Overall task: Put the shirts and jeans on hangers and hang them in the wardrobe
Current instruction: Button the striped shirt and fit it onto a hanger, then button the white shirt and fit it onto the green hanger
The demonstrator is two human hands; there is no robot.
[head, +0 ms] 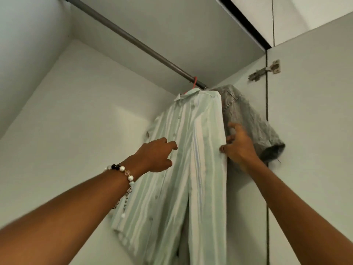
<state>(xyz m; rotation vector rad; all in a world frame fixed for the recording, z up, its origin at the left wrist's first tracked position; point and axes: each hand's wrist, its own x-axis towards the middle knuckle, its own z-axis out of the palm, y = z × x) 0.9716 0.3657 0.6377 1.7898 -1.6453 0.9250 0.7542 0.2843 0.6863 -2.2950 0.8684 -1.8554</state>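
A pale green and white striped shirt [191, 150] hangs on a red hanger [194, 85] from the grey wardrobe rail [133, 42]. Behind it, against the right wall, hangs a grey shirt [254, 123]. My left hand [156, 154], with a bead bracelet at the wrist, lies against the striped shirt's front with its fingers curled loosely. My right hand [238, 145] pinches the striped shirt's right edge between thumb and fingers; its other fingers spread towards the grey shirt.
The white wardrobe back wall [80, 115] fills the left. The open wardrobe door [313, 111] stands at the right, with a metal hinge [267, 70] near its top. Most of the rail to the left of the hanger is bare.
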